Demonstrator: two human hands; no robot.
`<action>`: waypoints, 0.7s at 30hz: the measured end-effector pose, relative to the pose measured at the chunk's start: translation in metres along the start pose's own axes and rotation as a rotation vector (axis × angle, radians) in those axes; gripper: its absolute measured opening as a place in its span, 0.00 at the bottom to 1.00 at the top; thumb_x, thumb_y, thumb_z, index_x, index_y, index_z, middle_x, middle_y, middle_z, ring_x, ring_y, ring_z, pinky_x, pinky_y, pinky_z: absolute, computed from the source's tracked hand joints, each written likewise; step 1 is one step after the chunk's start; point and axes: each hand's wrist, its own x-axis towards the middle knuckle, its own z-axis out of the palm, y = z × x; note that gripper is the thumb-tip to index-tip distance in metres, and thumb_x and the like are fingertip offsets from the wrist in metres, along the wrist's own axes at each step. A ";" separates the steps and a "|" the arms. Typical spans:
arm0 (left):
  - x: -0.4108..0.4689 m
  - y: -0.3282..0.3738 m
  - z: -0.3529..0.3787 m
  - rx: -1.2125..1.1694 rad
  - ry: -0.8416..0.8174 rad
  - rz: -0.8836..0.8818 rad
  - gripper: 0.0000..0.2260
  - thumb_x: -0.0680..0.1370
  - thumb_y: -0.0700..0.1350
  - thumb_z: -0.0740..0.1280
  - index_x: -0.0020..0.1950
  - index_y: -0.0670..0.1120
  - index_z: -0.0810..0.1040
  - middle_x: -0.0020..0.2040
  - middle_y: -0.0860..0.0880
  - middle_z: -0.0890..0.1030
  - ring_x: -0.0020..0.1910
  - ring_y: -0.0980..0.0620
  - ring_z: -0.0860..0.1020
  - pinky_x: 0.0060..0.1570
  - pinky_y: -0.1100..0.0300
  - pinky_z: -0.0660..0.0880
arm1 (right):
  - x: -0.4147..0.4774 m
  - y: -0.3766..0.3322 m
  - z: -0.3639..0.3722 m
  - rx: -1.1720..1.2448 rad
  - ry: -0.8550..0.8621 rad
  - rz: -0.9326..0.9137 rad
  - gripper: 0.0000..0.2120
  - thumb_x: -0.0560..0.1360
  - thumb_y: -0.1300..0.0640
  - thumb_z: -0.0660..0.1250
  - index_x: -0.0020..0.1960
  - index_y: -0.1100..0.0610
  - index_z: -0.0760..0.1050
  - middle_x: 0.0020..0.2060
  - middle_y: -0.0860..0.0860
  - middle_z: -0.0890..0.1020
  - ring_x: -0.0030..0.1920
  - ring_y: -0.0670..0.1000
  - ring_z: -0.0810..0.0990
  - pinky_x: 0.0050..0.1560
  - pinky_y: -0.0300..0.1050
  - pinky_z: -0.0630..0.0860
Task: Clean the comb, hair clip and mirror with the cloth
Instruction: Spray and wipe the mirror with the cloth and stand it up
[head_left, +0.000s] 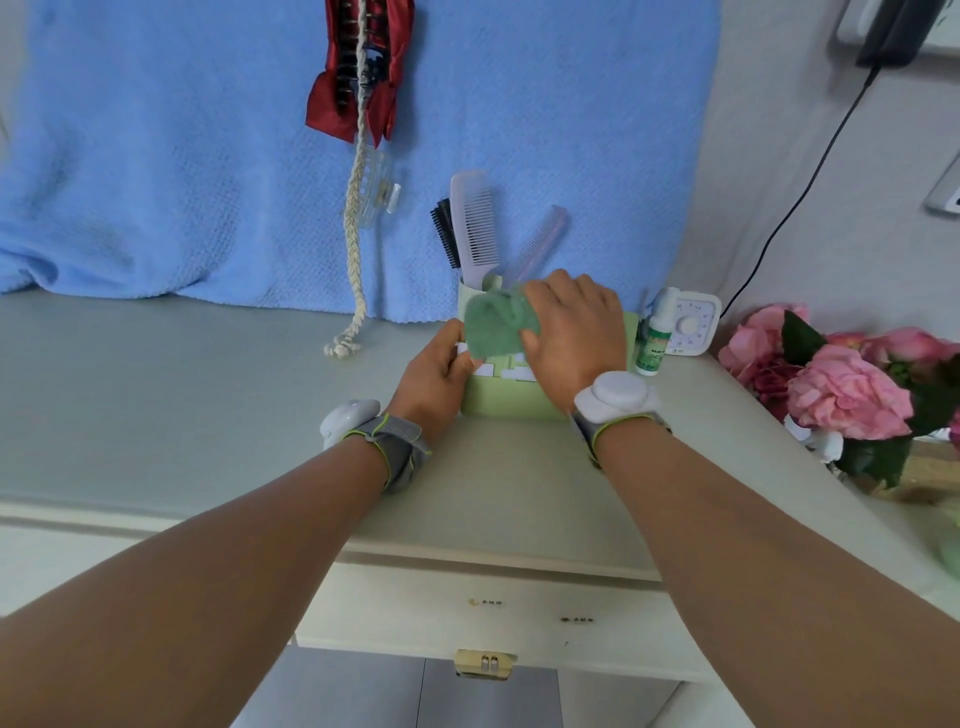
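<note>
Right hand presses the green cloth against the upper face of a pale green upright panel, possibly the mirror. Left hand grips the panel's left edge. Lilac comb stands in the holder just behind the cloth.

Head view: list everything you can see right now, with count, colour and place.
cloth: one, green, under the right hand, pressed on the green panel
green panel: one, pale green, upright on the countertop, possibly the mirror; cannot tell
combs: two, lilac, standing in a holder behind the panel
brush: one, black, beside the combs
clear hair clip: one, on the braided cord
red bow clip: one, top of the cord
blue towel: one, hanging behind
bottle: one, white and green, right of the panel
timer: one, white
flowers: pink bunch, far right
left hand: grips the panel's left edge
right hand: holds the cloth
</note>
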 end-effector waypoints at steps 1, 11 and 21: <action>0.000 0.002 0.000 0.003 -0.004 -0.011 0.05 0.77 0.51 0.59 0.51 0.56 0.73 0.43 0.48 0.80 0.36 0.54 0.73 0.40 0.54 0.70 | -0.004 0.008 0.000 0.012 0.014 0.037 0.19 0.67 0.52 0.58 0.54 0.56 0.77 0.47 0.54 0.78 0.46 0.59 0.76 0.49 0.51 0.68; 0.004 -0.004 0.002 0.083 0.011 -0.116 0.11 0.81 0.48 0.61 0.49 0.39 0.71 0.34 0.49 0.72 0.30 0.52 0.67 0.38 0.52 0.67 | -0.037 0.029 0.020 0.236 -0.135 0.336 0.31 0.75 0.59 0.58 0.77 0.59 0.59 0.78 0.57 0.57 0.78 0.62 0.53 0.78 0.54 0.49; 0.004 -0.001 0.004 0.149 0.004 -0.128 0.05 0.81 0.41 0.59 0.48 0.41 0.70 0.33 0.49 0.72 0.31 0.50 0.69 0.36 0.56 0.67 | -0.038 -0.011 0.029 0.355 -0.212 -0.201 0.23 0.80 0.61 0.56 0.74 0.58 0.67 0.77 0.53 0.62 0.78 0.56 0.57 0.77 0.53 0.50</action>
